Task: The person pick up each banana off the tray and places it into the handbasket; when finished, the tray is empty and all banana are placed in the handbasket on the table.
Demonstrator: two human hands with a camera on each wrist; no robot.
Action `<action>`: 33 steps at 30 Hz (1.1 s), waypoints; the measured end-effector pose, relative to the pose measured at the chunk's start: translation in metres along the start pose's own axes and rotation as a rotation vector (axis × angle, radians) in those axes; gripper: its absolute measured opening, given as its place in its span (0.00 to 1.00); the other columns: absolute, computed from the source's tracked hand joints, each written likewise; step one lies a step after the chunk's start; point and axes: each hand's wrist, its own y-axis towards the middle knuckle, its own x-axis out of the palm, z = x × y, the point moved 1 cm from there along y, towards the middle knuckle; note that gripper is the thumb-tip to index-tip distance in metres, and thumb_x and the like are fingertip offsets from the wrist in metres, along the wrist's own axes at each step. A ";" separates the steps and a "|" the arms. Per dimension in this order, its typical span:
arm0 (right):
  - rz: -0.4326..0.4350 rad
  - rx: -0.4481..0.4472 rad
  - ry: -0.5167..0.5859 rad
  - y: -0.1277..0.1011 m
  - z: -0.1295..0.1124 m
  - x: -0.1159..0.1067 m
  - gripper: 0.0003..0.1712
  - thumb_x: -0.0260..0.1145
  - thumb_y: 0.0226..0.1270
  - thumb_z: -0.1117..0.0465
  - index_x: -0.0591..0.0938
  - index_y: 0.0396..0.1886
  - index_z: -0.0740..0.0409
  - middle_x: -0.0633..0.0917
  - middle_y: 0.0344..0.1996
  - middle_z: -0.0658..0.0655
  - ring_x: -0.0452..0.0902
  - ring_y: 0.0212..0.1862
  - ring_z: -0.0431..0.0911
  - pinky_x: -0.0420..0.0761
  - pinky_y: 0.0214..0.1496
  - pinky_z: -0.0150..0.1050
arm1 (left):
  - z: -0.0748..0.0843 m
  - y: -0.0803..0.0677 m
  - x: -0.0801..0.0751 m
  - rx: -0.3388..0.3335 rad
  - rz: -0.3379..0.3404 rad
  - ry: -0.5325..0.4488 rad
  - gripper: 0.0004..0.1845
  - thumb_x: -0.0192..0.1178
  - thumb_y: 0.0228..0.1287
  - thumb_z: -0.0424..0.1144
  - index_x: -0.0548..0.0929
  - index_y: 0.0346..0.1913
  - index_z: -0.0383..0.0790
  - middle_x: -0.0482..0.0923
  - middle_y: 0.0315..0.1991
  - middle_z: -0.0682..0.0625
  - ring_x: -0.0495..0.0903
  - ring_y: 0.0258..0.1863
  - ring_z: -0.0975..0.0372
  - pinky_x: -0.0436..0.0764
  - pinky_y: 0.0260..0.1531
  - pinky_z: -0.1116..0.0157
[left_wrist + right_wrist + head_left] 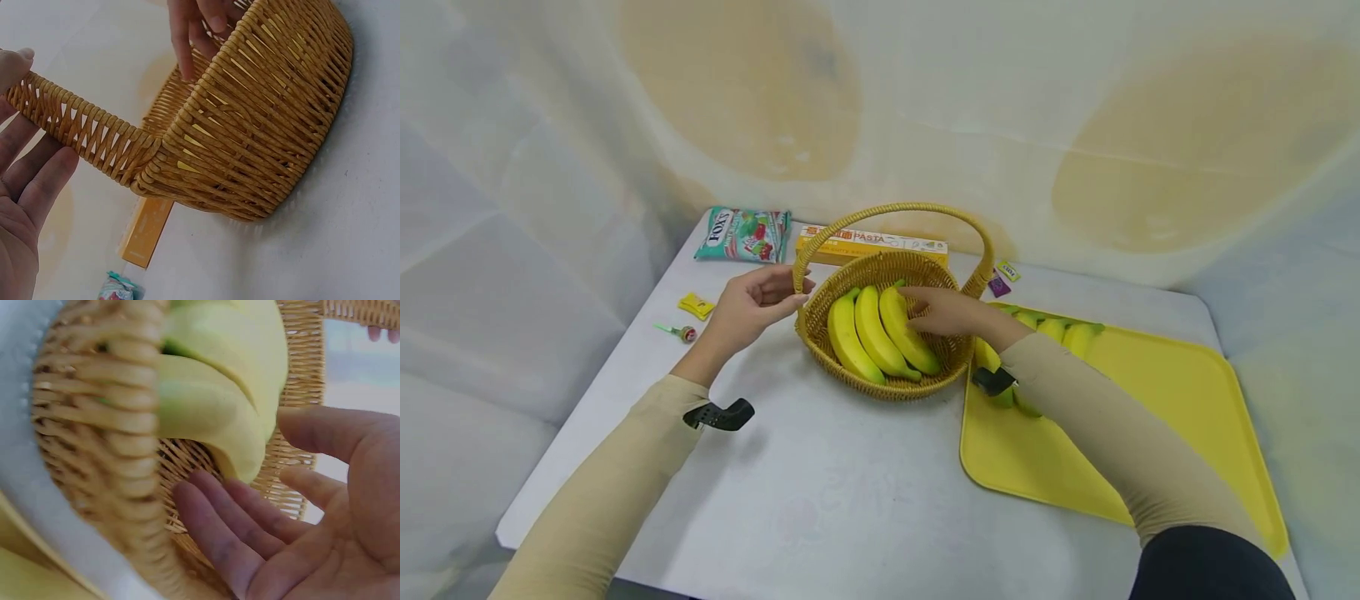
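A woven basket (891,392) with a tall arched handle (910,208) stands on the table, and three yellow bananas (880,329) lie side by side in it. My left hand (752,308) holds the handle low on its left side; in the left wrist view, thumb and fingers lie on opposite sides of the handle (94,134). Inside the basket, my right hand (951,312) is beside the rightmost banana (212,412), its fingers spread and loosely bent. The thumb is close to the bananas; whether it touches them I cannot tell.
Right of the basket lies a yellow tray (1157,417) with several bananas (1078,337), partly hidden by my right arm. Behind are a pasta box (872,242), a Fox's candy bag (745,235) and small wrapped candies (998,283). A yellow packet (696,306) and a lollipop (687,334) lie at left.
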 end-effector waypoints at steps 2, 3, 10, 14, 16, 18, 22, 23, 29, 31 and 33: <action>0.038 -0.012 0.032 -0.009 0.001 0.000 0.37 0.60 0.78 0.55 0.59 0.81 0.54 0.78 0.65 0.66 0.78 0.60 0.57 0.80 0.59 0.51 | 0.000 0.000 0.000 0.007 -0.003 -0.008 0.22 0.67 0.69 0.39 0.80 0.64 0.39 0.85 0.54 0.44 0.85 0.53 0.60 0.83 0.53 0.68; 0.059 -0.014 0.061 -0.014 0.002 0.000 0.36 0.60 0.78 0.55 0.61 0.81 0.53 0.78 0.64 0.66 0.78 0.60 0.57 0.81 0.57 0.51 | -0.001 0.000 0.000 0.011 -0.005 -0.011 0.22 0.67 0.69 0.39 0.80 0.64 0.39 0.85 0.54 0.44 0.85 0.53 0.60 0.83 0.53 0.68; 0.235 -0.089 0.290 -0.051 0.013 0.007 0.28 0.60 0.79 0.55 0.70 0.75 0.51 0.81 0.57 0.61 0.77 0.57 0.54 0.80 0.57 0.49 | -0.002 0.001 0.000 0.016 -0.013 -0.026 0.23 0.67 0.69 0.38 0.79 0.64 0.36 0.85 0.54 0.43 0.85 0.52 0.60 0.83 0.53 0.68; 0.303 -0.087 0.350 -0.076 0.023 0.010 0.26 0.59 0.79 0.57 0.72 0.74 0.51 0.80 0.58 0.60 0.77 0.57 0.54 0.81 0.54 0.49 | -0.002 0.001 0.000 0.010 -0.005 -0.015 0.22 0.68 0.69 0.39 0.80 0.63 0.37 0.85 0.54 0.43 0.85 0.52 0.60 0.83 0.52 0.68; 0.335 -0.061 0.344 -0.089 0.029 0.012 0.26 0.59 0.80 0.56 0.72 0.74 0.50 0.79 0.60 0.60 0.77 0.58 0.54 0.81 0.55 0.51 | -0.002 0.001 0.000 0.008 0.003 -0.006 0.21 0.68 0.69 0.40 0.81 0.62 0.38 0.85 0.54 0.43 0.85 0.51 0.60 0.84 0.52 0.68; 0.364 -0.030 0.329 -0.101 0.037 0.013 0.26 0.59 0.80 0.56 0.72 0.74 0.49 0.78 0.62 0.60 0.76 0.60 0.55 0.80 0.57 0.53 | -0.002 0.001 -0.001 0.008 0.006 -0.003 0.21 0.68 0.69 0.40 0.81 0.62 0.38 0.85 0.54 0.43 0.85 0.51 0.60 0.84 0.52 0.68; 0.410 0.041 0.317 -0.124 0.059 0.017 0.27 0.59 0.80 0.53 0.71 0.75 0.49 0.77 0.64 0.62 0.73 0.64 0.58 0.79 0.59 0.57 | -0.002 0.001 -0.001 0.004 0.000 -0.008 0.22 0.68 0.69 0.40 0.80 0.63 0.38 0.85 0.54 0.43 0.85 0.52 0.60 0.83 0.52 0.68; 0.421 0.056 0.316 -0.129 0.065 0.018 0.28 0.58 0.80 0.53 0.70 0.76 0.49 0.76 0.64 0.63 0.73 0.64 0.59 0.78 0.59 0.58 | -0.002 0.000 -0.001 0.002 -0.002 -0.009 0.23 0.68 0.69 0.40 0.80 0.64 0.37 0.85 0.54 0.43 0.85 0.52 0.60 0.83 0.52 0.68; 0.565 0.125 0.185 -0.153 0.102 0.025 0.29 0.58 0.80 0.57 0.68 0.75 0.63 0.68 0.66 0.74 0.68 0.63 0.69 0.75 0.60 0.66 | -0.001 0.000 -0.001 -0.002 -0.002 -0.011 0.23 0.68 0.69 0.40 0.80 0.64 0.38 0.85 0.54 0.44 0.85 0.52 0.60 0.83 0.52 0.69; 0.608 0.158 0.147 -0.159 0.115 0.028 0.29 0.59 0.79 0.59 0.68 0.74 0.65 0.64 0.65 0.77 0.66 0.62 0.72 0.74 0.59 0.68 | -0.001 0.000 -0.001 -0.001 0.000 -0.011 0.22 0.68 0.69 0.40 0.81 0.63 0.39 0.85 0.54 0.44 0.85 0.51 0.60 0.83 0.52 0.68; 0.622 0.192 0.136 -0.164 0.127 0.032 0.31 0.59 0.78 0.60 0.66 0.75 0.67 0.62 0.65 0.80 0.66 0.62 0.74 0.74 0.57 0.69 | 0.000 0.000 -0.001 0.000 0.001 -0.011 0.22 0.68 0.69 0.40 0.81 0.62 0.39 0.85 0.53 0.44 0.85 0.52 0.59 0.83 0.53 0.68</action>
